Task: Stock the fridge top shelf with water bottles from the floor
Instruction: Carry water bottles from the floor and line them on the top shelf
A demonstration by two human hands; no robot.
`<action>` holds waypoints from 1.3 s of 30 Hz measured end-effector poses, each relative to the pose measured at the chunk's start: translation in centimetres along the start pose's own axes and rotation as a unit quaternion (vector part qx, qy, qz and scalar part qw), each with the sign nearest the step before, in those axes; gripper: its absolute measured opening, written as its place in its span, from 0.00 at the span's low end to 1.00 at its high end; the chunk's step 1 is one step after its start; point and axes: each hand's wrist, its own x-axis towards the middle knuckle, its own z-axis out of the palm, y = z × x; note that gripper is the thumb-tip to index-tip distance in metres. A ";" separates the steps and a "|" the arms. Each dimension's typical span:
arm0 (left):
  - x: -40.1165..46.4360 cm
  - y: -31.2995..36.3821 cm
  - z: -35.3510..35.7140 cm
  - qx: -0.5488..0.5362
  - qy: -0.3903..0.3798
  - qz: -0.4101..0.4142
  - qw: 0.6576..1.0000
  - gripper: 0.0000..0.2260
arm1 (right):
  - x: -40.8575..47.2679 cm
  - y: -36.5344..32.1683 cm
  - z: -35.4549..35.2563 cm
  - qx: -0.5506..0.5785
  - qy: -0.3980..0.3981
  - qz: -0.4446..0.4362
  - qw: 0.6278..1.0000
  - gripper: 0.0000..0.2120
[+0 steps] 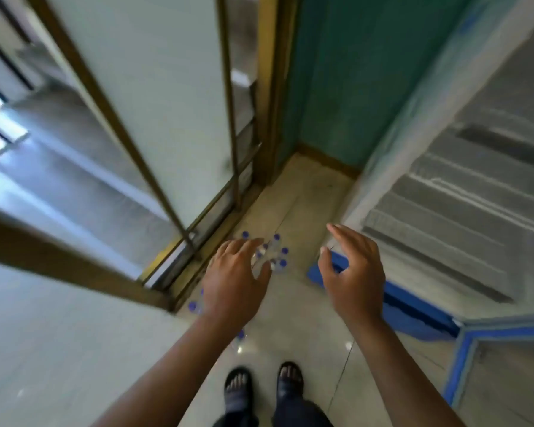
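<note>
Water bottles (pixel 275 254) stand on glossy tiled floor (pixel 293 340) beside fridge (pixel 444 211).

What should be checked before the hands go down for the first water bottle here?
1. Left hand free: ok, fingers spread, holding nothing.
2. Right hand free: ok, open.
3. Clear plastic water bottles with blue caps within view: ok, clustered upright on the beige tiled floor.
4. Fridge with blue-trimmed door open: ok, wire shelves visible.
5. Top shelf space: cannot tell, blurred.
6. Feet in dark sandals clear of bottles: ok.
</note>
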 end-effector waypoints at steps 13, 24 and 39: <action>-6.9 -20.5 23.9 -0.008 -0.162 -0.309 0.937 0.22 | -15.2 10.7 24.2 -0.054 -0.401 0.043 0.914 0.23; -8.4 -36.2 49.0 -0.017 -0.187 -0.383 0.904 0.34 | -28.4 24.4 47.2 -0.073 -0.523 0.116 0.841 0.38; -8.1 -42.2 56.3 -0.065 -0.114 -0.287 0.949 0.25 | -32.5 27.9 56.7 0.017 -0.413 0.178 0.893 0.24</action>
